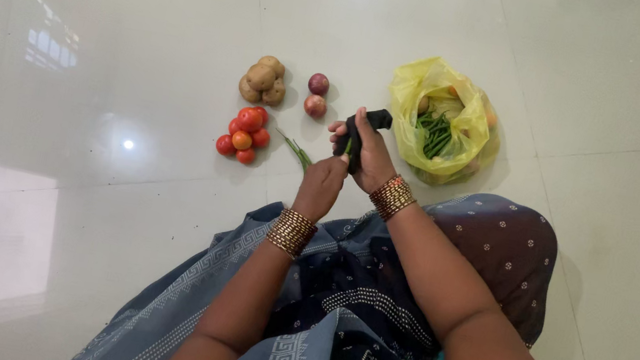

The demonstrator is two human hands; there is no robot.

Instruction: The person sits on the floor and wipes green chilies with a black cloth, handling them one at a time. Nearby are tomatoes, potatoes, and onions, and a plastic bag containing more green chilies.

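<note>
Two hands meet over the white floor (95, 84), just above the lap. The right hand (371, 156) is wrapped tight around a black-handled tool (364, 130), probably a peeler or small knife. Its long axis runs from about 7 o'clock up to 1 o'clock, with the dark end poking out past the thumb toward the yellow bag (442, 122). The working end is buried in the fist, so I can't tell what it really is. The left hand (323, 185) is closed in a pinch on a thin green bean (348, 148), only a sliver showing between the two hands.

More green beans (295, 149) lie on the floor at 10 o'clock from the hands. Further out that way are the tomatoes (245, 134), with potatoes (263, 80) and two onions (316, 95) around 11 to 12. The bag at 1 o'clock holds more beans, the rest of its contents hard to make out.
</note>
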